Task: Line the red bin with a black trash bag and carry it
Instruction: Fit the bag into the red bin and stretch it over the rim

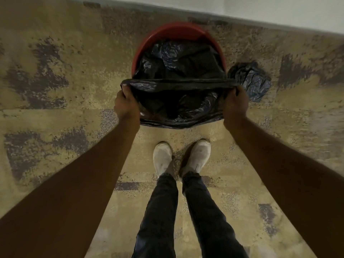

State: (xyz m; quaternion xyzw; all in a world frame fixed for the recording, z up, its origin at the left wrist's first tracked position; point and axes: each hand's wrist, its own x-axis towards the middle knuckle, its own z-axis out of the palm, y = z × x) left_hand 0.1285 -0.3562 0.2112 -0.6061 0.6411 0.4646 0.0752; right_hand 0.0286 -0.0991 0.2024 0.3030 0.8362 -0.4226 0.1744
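Observation:
A round red bin stands on the carpet in front of my feet. A black trash bag sits crumpled inside it. The bag's mouth is folded over the near rim and stretched straight across the middle, while the far red rim stays bare. My left hand grips the bag's edge at the left side of the bin. On the right side, my right hand grips the bag's edge. Both sets of fingers curl over the plastic.
A second crumpled black bag lies on the carpet just right of the bin. A pale wall runs along the top behind the bin. My white shoes stand close to the bin's near side on patterned tan carpet.

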